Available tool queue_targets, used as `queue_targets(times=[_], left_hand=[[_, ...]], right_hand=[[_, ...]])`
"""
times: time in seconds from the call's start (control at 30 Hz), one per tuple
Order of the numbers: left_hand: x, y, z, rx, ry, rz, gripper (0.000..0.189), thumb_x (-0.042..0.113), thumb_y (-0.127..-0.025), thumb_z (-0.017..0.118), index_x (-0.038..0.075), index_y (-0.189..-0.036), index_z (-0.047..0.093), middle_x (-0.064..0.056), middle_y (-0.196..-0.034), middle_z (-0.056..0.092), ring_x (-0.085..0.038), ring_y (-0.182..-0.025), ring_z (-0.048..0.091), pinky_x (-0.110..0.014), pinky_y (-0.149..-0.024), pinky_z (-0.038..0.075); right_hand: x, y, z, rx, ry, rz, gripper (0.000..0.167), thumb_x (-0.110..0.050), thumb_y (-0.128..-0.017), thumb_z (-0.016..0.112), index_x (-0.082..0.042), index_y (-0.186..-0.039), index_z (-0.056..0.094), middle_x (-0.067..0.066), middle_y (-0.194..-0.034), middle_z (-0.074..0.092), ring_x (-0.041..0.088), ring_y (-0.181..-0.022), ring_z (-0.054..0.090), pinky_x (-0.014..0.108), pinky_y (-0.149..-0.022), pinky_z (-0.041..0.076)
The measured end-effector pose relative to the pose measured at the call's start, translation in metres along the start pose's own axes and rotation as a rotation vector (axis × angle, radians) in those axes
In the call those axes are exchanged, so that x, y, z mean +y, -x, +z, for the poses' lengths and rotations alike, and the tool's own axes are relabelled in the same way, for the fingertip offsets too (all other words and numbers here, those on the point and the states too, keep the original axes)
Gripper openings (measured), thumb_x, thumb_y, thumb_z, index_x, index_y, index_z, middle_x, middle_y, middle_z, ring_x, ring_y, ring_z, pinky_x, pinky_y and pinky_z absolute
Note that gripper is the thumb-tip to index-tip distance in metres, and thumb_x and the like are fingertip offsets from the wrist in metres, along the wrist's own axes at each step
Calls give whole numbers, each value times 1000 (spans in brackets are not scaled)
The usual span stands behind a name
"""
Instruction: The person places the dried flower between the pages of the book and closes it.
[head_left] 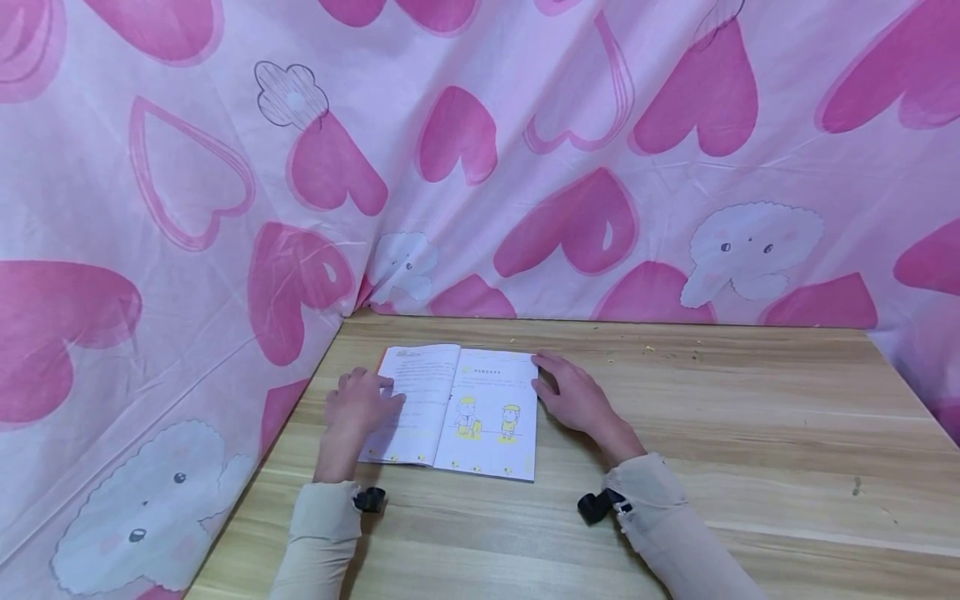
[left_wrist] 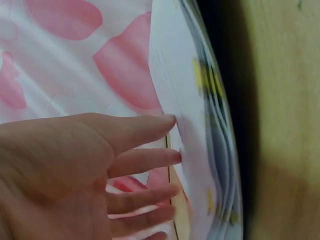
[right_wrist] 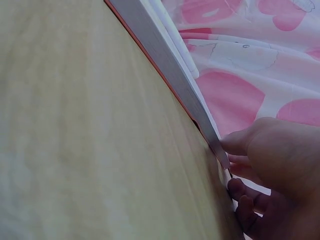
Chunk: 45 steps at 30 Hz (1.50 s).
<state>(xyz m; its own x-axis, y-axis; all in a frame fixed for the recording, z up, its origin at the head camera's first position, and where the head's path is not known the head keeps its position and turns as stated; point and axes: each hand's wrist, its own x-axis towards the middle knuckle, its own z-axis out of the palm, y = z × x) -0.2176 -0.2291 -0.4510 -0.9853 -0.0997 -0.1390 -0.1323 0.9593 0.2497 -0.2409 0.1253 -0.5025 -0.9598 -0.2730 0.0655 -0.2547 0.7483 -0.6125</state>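
Observation:
An open book (head_left: pixel 487 450) lies on the wooden table, with lines of print on its left page and a yellow-and-white cartoon of two figures on its right page. My left hand (head_left: pixel 360 404) rests at the book's left edge. In the left wrist view, the fairly straight thumb and fingers of that hand (left_wrist: pixel 100 165) touch the edge of the pages. At the upper right edge of the book, the thumb and index finger of my right hand (head_left: pixel 577 400) touch it. The right wrist view shows this hand (right_wrist: pixel 275 165) with its thumb against the thick page block (right_wrist: pixel 180 85) and its lower fingers slightly bent.
A pink curtain (head_left: pixel 457 242) with hearts and white cartoon animals hangs behind the table and along its left side. Small crumbs (head_left: pixel 648 348) lie near the back edge of the wooden table (head_left: pixel 750 433). Black straps with small devices (head_left: pixel 596 507) are on both wrists.

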Motion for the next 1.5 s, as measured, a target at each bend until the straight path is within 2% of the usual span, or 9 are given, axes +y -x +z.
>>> queue_targets(times=[0.1,0.2,0.3,0.37,0.5,0.63,0.77,1.23,1.5], left_hand=[[3,-5,5,43,22,120,42,25,-99,76,5,-137,73,-28,-154,55,-51,-145,45,-71,-115,41],[5,-11,12,82,44,332,50,8,-97,75,5,-145,67,-27,-156,56,-50,-147,48,-69,-117,42],[7,-14,17,72,85,515,66,-7,-92,70,9,-155,59,-23,-157,57,-45,-147,52,-64,-119,44],[9,-14,19,39,120,566,67,-10,-92,66,12,-156,59,-19,-158,58,-41,-149,53,-60,-121,44],[10,-10,21,46,135,518,51,1,-100,65,14,-149,66,-13,-153,65,-33,-147,58,-54,-122,46],[10,-8,23,93,125,457,36,17,-107,66,15,-143,71,-9,-146,70,-31,-142,62,-53,-119,49],[12,-7,24,67,150,422,37,25,-109,65,16,-145,70,-7,-148,69,-31,-144,61,-55,-120,48],[16,-1,25,59,139,388,47,40,-107,67,17,-148,67,-8,-152,66,-33,-147,58,-57,-121,45],[17,-1,25,59,134,383,46,40,-107,67,17,-147,67,-9,-152,66,-34,-146,58,-58,-120,46]], right_hand=[[1,0,0,-2,-3,9,55,-28,-110,63,-11,-161,51,12,-171,46,35,-160,41,57,-129,36],[0,1,0,-4,-7,18,55,-28,-110,63,-12,-161,51,11,-171,46,34,-161,40,57,-129,35],[0,2,1,-3,-11,27,55,-28,-110,63,-12,-161,51,11,-171,45,34,-161,40,57,-129,35],[-1,2,1,8,-23,30,54,-28,-110,63,-13,-161,52,10,-171,45,34,-161,40,57,-129,35],[0,4,0,35,-96,19,50,-27,-111,63,-14,-158,56,10,-169,49,34,-154,49,57,-126,41],[3,8,-7,82,-209,21,45,-23,-110,63,-12,-154,60,13,-145,67,29,-114,70,46,-95,61],[9,14,-23,150,-242,43,37,-20,-110,64,-11,-145,67,11,-121,73,22,-90,68,33,-71,59],[46,49,-65,122,-79,67,17,-18,-106,68,-11,-120,76,4,-99,77,17,-87,67,33,-75,56],[55,71,-78,-19,41,68,4,-20,-100,78,-17,-98,78,-4,-85,69,13,-79,60,29,-71,50]])
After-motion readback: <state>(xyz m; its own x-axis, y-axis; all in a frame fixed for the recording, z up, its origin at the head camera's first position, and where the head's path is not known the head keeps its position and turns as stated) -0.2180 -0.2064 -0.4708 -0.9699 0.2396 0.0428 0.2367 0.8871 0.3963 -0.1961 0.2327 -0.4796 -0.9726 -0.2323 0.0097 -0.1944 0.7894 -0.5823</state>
